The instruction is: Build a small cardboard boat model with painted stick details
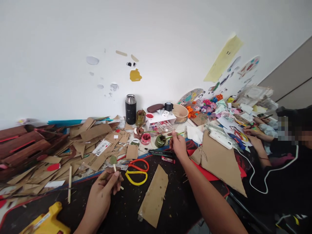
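My left hand (103, 190), smudged with dark paint, is closed around a short pale stick (114, 168) near the front of the table. In my right hand (179, 145) is a thin green-handled paintbrush (180, 133), reaching into a small jar of dark green paint (160, 141); its tip is hidden there. Beside that jar stand a jar of red-pink paint (146, 139) and a jar of brown paint (138, 132). Between my hands lie red-and-yellow-handled scissors (136, 172) and a strip of cardboard (154, 196).
Cardboard scraps (97, 148) pile up at left, near a yellow glue gun (46, 222) and a loose wooden stick (70, 185). A black flask (131, 110) stands against the wall. At right are a large cardboard piece (219, 162), a white cable (252, 174) and another person's arm (259, 149).
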`<state>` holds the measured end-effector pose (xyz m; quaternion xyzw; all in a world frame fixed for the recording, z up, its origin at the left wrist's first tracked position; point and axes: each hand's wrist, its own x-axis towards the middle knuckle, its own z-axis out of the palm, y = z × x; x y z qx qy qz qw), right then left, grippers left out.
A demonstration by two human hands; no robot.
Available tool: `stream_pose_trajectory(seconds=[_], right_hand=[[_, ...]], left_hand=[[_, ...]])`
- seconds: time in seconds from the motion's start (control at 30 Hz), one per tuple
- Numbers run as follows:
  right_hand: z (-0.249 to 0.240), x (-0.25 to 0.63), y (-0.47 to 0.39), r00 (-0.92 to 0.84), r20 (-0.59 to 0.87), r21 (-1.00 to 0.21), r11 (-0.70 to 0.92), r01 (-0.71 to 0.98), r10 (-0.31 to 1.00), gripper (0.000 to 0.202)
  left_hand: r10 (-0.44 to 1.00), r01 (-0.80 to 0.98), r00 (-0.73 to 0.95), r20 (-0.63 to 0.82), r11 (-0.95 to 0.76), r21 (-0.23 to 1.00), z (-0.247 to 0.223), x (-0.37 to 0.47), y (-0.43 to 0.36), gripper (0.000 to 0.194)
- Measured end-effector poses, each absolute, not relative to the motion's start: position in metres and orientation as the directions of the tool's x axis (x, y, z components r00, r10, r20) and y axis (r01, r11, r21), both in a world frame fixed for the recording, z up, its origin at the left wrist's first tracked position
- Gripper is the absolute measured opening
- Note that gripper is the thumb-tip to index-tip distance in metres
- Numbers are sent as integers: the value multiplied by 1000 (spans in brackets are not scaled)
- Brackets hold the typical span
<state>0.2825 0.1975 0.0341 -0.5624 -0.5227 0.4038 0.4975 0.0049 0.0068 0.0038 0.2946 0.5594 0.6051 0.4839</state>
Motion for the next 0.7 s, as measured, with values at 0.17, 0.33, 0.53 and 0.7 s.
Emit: stream_pose_trajectory(seconds=[0.17, 0.33, 0.53, 0.7], right_hand=[[34, 286, 196, 131, 65, -983, 41, 179, 989, 66], [29, 290, 191, 168, 43, -990, 20, 137, 985, 65], [23, 296, 177, 223, 4, -997, -14, 79, 975, 61], [26, 297, 158, 197, -80, -997, -79, -15, 977, 64]], left_hand=[[922, -248, -343, -177, 93, 964, 0, 4, 6, 43], [931, -232, -325, -167, 92, 968, -3, 3, 7, 42], [927, -232, -335, -167, 90, 968, 4, 4, 7, 44], [932, -218, -326, -160, 90, 972, 1, 4, 6, 43]])
